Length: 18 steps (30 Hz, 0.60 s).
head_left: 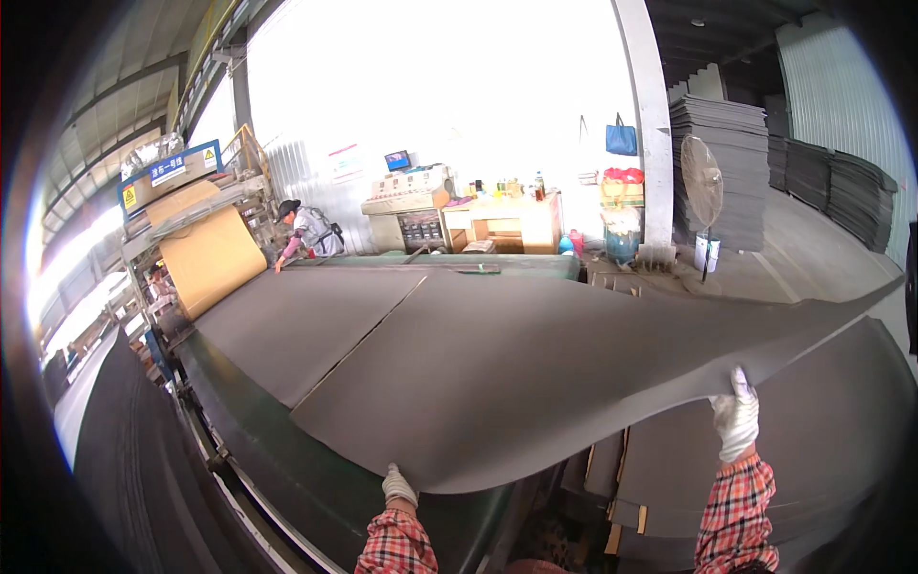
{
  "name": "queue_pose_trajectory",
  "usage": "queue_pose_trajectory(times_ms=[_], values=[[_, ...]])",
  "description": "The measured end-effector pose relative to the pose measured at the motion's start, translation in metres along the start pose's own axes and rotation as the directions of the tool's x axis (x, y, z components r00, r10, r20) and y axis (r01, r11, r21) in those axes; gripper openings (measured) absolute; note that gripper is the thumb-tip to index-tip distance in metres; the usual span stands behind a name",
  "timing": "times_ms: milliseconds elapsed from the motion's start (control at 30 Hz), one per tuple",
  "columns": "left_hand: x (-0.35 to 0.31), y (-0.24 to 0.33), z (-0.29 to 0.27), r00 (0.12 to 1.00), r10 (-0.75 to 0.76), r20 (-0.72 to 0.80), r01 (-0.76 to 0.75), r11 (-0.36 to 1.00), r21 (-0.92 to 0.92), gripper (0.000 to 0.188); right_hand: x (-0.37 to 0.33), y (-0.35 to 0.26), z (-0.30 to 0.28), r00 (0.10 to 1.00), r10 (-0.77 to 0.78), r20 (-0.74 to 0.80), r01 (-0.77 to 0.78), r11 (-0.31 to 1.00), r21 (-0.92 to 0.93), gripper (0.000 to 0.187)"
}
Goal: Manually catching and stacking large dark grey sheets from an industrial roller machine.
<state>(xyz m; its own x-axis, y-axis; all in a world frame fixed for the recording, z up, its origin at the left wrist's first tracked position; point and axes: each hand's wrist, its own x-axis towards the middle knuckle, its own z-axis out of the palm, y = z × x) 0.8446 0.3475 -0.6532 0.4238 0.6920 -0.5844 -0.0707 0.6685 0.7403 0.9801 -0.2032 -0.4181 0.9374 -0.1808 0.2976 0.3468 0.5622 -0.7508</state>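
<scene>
A large, flexible dark grey foam sheet [535, 354] spans the view in front of me, its far right end raised and its near edge sagging in a curve. My left hand [400, 486], in a white glove, grips the near edge at the lower middle. Farther right, my right hand [736, 418], also gloved, grips the same edge with the thumb on top; the fingers beneath are hidden. A second grey sheet [306, 320] lies flat on the green conveyor belt [258, 430], a narrow gap dividing it from the sheet I hold.
A machine with a tan sheet [210, 253] stands at the far left, with a person [311, 234] beside the belt. Stacked grey sheets [794, 459] lie below my right hand. Behind are a desk [521, 225], a standing fan [703, 182] and a tall sheet stack [736, 143].
</scene>
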Motion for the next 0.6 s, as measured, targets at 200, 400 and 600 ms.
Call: queue_pose_trajectory(times_ms=[200,400,600], values=[[-0.08,-0.03,0.031,0.952,0.008,0.307,0.045,0.985,-0.165,0.044,0.006,0.007,0.018,0.999,0.005,0.042,-0.01,0.995,0.1,0.04],[-0.201,-0.085,0.089,0.846,-0.287,0.45,0.383,0.913,-0.138,0.036,-0.017,0.061,-0.075,0.864,-0.267,0.427,0.491,0.26,-0.831,0.073],[-0.16,-0.106,0.068,0.859,-0.287,0.423,0.323,0.946,-0.013,0.024,-0.065,0.05,-0.095,0.95,0.204,-0.234,-0.266,0.925,-0.271,0.047]])
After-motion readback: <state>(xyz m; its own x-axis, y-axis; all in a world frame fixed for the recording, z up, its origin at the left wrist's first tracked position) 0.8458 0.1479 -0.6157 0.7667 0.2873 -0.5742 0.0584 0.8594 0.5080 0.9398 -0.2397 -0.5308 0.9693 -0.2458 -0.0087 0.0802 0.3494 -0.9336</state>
